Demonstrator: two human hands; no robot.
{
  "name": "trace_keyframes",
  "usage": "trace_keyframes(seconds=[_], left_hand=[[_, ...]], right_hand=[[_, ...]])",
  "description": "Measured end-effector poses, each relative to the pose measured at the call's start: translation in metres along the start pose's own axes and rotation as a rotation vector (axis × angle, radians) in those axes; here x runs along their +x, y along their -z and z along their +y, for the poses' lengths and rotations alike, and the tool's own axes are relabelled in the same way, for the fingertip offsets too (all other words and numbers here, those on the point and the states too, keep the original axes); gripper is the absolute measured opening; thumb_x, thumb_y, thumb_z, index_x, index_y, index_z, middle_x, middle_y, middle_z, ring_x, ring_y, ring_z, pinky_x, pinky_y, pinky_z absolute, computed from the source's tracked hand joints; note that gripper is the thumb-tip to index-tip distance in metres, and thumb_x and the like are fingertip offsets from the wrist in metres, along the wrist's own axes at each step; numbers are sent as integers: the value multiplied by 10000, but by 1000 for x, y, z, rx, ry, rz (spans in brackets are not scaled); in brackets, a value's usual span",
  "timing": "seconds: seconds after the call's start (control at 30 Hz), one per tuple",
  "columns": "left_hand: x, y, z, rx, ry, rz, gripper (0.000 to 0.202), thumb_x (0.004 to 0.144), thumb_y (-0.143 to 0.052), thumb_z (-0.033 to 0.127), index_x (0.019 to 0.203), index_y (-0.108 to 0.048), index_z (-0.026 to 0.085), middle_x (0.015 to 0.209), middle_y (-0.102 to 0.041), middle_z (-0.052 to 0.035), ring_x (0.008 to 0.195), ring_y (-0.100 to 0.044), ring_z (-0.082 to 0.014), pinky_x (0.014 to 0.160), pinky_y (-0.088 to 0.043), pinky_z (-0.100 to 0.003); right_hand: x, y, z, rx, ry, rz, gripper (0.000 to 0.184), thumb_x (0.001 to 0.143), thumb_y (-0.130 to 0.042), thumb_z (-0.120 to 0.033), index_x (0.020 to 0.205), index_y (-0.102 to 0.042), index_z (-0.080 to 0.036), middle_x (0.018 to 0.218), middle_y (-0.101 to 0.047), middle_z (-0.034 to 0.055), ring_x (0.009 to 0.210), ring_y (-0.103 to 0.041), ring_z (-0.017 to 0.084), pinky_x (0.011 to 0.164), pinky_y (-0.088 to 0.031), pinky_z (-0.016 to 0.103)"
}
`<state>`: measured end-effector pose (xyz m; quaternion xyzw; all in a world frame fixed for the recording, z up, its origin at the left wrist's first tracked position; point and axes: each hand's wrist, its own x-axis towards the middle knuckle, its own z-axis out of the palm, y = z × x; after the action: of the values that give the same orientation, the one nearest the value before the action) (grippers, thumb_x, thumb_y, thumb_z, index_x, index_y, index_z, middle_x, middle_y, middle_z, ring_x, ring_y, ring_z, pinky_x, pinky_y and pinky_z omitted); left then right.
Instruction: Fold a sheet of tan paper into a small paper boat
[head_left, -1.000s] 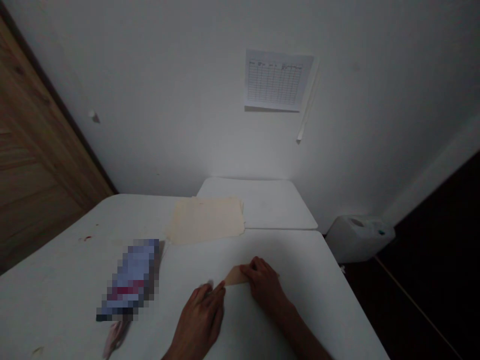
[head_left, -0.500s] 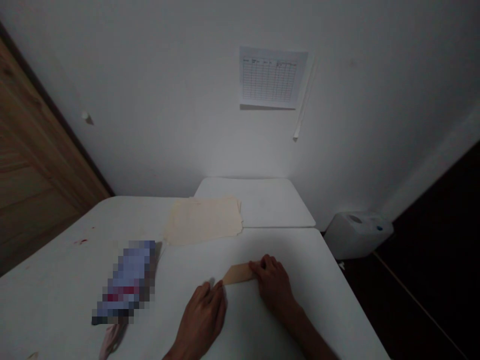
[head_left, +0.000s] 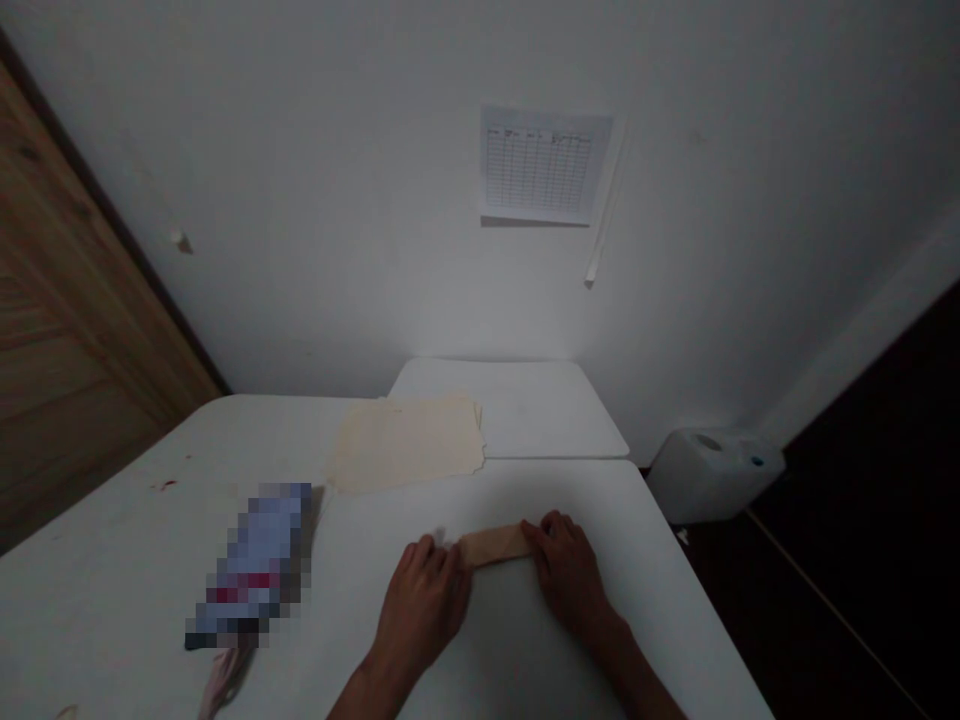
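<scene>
A narrow strip of folded brown paper (head_left: 495, 545) lies low over the white table in front of me, between my two hands. My left hand (head_left: 426, 600) has its fingers closed on the strip's left end. At the other end my right hand (head_left: 568, 570) pinches the paper, thumb toward the middle and fingers curled behind. Both ends of the strip are partly hidden under my fingers. Farther back and to the left rests a stack of cream paper sheets (head_left: 409, 445).
On the left of the white table (head_left: 112, 580) lies a blurred bluish object (head_left: 259, 560) with a pink strap (head_left: 223, 675). A second white tabletop (head_left: 540, 410) meets the wall. A printed sheet (head_left: 546, 165) hangs above; a white container (head_left: 716, 475) stands at the right.
Both hands have shifted slightly right with the paper strip. Its left end, pointed before, now shows no point, and my left fingers cover more of it.
</scene>
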<state>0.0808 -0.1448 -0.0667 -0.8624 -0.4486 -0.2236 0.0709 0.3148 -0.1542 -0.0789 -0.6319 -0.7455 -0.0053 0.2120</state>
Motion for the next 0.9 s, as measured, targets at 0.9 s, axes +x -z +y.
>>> trace_keyframes(seconds=[0.9], left_hand=[[46, -22, -8, -1121, 444, -155, 406, 859, -526, 462, 930, -719, 112, 793, -720, -83, 735, -661, -233, 633, -498, -272]], right_hand=[[44, -10, -42, 1089, -273, 181, 379, 821, -632, -492, 1000, -713, -168, 901, -741, 87, 774, -708, 242, 637, -579, 301]])
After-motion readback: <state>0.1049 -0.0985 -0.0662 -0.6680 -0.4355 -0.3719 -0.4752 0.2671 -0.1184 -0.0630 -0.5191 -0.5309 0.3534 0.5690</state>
